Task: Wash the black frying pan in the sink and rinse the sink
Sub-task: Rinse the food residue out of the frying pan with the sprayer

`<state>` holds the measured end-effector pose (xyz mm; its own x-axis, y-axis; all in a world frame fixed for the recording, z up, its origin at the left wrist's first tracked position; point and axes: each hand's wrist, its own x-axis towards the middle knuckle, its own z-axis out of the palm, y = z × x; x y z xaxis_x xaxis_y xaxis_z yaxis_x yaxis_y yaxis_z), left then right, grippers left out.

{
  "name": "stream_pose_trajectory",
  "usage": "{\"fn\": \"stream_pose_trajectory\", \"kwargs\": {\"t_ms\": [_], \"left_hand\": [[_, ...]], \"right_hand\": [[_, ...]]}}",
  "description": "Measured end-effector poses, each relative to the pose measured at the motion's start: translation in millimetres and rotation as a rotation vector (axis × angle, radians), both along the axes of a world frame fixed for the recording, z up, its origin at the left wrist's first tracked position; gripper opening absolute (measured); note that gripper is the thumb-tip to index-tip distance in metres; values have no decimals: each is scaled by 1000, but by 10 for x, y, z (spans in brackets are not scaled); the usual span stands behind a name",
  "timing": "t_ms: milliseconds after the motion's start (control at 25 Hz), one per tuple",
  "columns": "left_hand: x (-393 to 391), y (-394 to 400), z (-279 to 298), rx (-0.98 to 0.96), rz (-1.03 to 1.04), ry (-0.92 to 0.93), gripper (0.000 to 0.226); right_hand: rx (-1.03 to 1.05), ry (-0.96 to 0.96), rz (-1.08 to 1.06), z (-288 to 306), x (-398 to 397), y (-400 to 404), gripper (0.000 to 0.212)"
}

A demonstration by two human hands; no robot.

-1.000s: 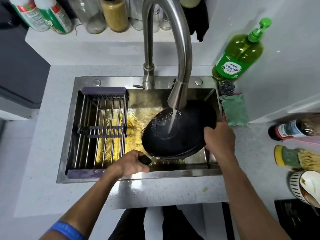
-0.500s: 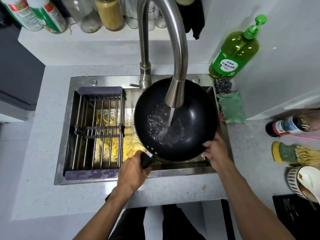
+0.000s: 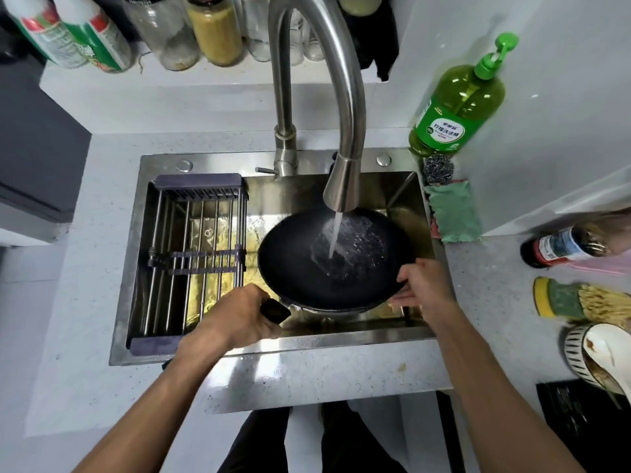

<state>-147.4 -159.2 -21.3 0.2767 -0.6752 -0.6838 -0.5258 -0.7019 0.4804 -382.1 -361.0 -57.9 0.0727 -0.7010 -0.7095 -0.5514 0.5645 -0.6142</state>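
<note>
The black frying pan (image 3: 297,268) lies low in the right half of the steel sink (image 3: 307,339), its hollow facing up. Water runs from the tall faucet (image 3: 341,186) into the pan's middle and pools there. My left hand (image 3: 235,319) grips the pan's black handle at the sink's front edge. My right hand (image 3: 423,285) holds the pan's right rim, thumb on top and fingers below it. Yellowish water covers the sink bottom to the left of the pan.
A wire drain rack (image 3: 198,254) spans the sink's left half. Green dish soap bottle (image 3: 454,104), steel scourer (image 3: 438,169) and green cloth (image 3: 456,213) sit at the right. A dark bottle (image 3: 566,247), a sponge (image 3: 560,298) and a dirty bowl (image 3: 601,356) lie on the right counter.
The pan, raised and tipped toward me half a second ago, has dropped lower and flatter in the sink. My right hand stays at its right rim, my left on the handle.
</note>
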Motion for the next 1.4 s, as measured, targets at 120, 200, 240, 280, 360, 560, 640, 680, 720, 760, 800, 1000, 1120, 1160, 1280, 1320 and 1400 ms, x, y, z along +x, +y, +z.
{"fn": "stream_pose_trajectory", "kwargs": {"t_ms": [120,200,240,280,360,560,640,680,720,760,800,1000,1120,1160,1280,1320,1400], "left_hand": [[-64,103,-274,-21,179,436,17],[-220,147,-444,-68,269,535,26],[-306,160,-518,-108,381,601,29],[-371,169,-594,-124,544,686,31],[-494,168,-637,-152,664,748,39],[-698,255,-557,-332,534,414,34],[-688,326,-414,-311,423,5,42],[-650,367,-336,-277,351,-138,47],[-601,399,-270,-258,295,-244,48],[-549,417,-209,-231,237,-313,47],[-504,414,-152,-216,191,-343,44],[-377,332,6,-103,58,-341,30],[-441,222,-48,-92,44,-174,21],[-453,188,-124,-108,123,-22,13],[-481,70,-301,-130,371,421,21],[-450,58,-368,-119,316,457,23],[-393,77,-505,-96,173,445,28]], "right_hand": [[-270,245,189,327,141,-99,17],[-378,321,258,455,178,-71,17],[-413,328,276,471,165,-39,17],[-455,319,285,473,142,2,19],[-528,274,269,449,98,53,33],[-333,-120,-13,235,73,-6,76],[-107,-211,-135,56,64,40,77],[-8,-245,-155,-28,73,87,75],[65,-269,-159,-111,76,140,73],[109,-271,-154,-178,82,183,72],[118,-256,-145,-215,76,208,71],[-130,-138,-136,89,43,143,46],[-378,131,-3,369,-8,24,28],[-462,247,74,427,7,-12,20],[-614,408,225,527,174,-99,27],[-561,363,253,533,238,-138,40],[-407,244,277,531,358,-217,67]]}}
